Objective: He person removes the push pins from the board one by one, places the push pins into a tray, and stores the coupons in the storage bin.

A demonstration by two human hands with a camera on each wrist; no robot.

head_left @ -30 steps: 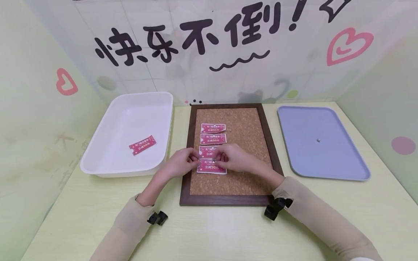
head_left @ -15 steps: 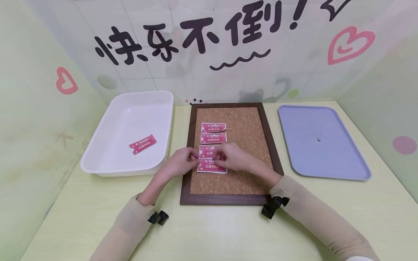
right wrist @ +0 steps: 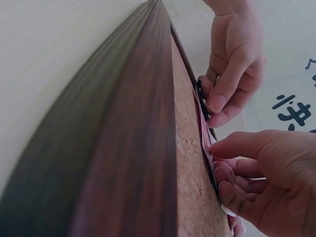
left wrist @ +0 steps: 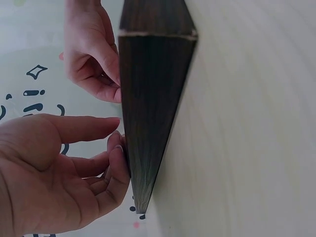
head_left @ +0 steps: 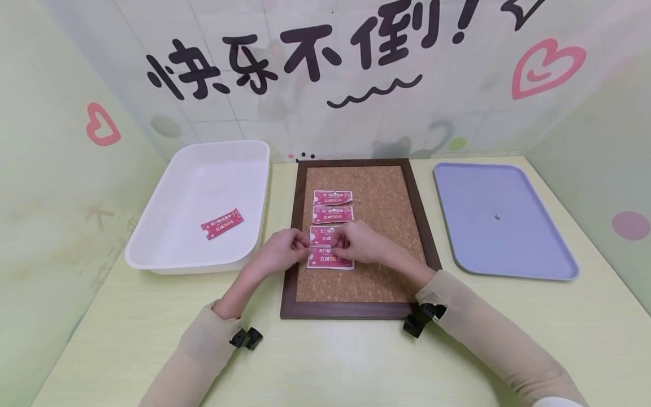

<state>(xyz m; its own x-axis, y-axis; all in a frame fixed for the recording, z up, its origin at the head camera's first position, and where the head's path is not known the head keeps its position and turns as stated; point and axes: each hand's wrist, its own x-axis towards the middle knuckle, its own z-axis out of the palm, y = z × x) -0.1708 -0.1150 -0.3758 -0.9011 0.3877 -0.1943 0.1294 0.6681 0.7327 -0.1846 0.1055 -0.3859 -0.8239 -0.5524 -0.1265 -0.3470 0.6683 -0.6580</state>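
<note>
Four pink coupons lie in a column on the left half of a cork board (head_left: 378, 237). At the bottom coupon (head_left: 328, 261), my left hand (head_left: 281, 251) pinches the left edge between thumb and fingers. My right hand (head_left: 362, 243) comes in from the right, with thumb and fingertips together at that coupon's upper middle, about a small pin they mostly hide. Partly behind my right hand is the third coupon (head_left: 319, 237). The upper coupons (head_left: 332, 215) each carry a small shiny pin. In the right wrist view both hands (right wrist: 237, 69) meet the coupon low over the cork.
A white bin (head_left: 188, 254) at the left holds one loose pink coupon (head_left: 222, 224). On the right stands a blue-grey tray (head_left: 508, 249) with a single small pin (head_left: 498, 217). A raised dark wooden frame (head_left: 346, 310) borders the cork. Walls enclose the table behind and at both sides.
My right forearm has shifted slightly left and its fingertips now cover the pin seen between them a second ago. My left hand stays at the coupon's left edge.
</note>
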